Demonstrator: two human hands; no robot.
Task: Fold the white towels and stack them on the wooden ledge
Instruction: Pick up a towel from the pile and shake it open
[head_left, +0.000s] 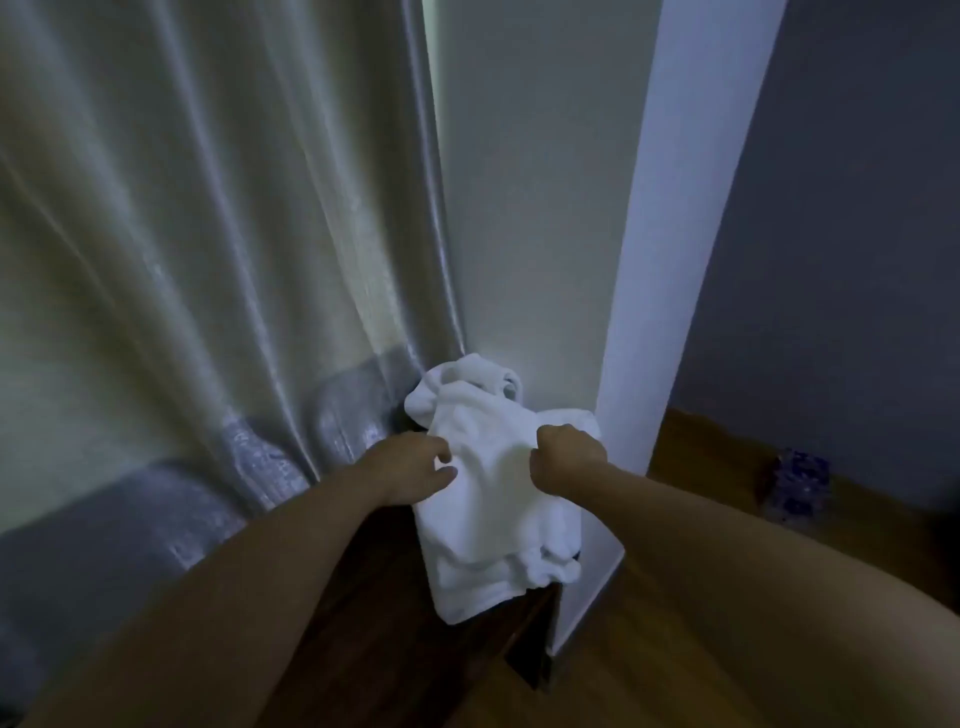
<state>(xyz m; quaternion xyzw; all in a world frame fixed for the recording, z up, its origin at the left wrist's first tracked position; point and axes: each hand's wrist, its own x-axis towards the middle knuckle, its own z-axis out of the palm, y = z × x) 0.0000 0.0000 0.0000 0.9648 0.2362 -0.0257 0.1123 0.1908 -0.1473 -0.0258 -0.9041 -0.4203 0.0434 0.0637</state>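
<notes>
A heap of white towels lies on the dark wooden ledge, pushed into the corner between curtain and wall. The top towel is rumpled and drapes over the ledge's front edge. My left hand lies at the towel's left edge, thumb and fingertips pinching the cloth. My right hand is a fist gripping a fold of the same towel near its upper right. A crumpled part of the heap bunches up behind both hands against the wall.
A long pale curtain with a grey band hangs left of the ledge. A white pillar stands right of the towels. On the wooden floor at the right stands a small purple object.
</notes>
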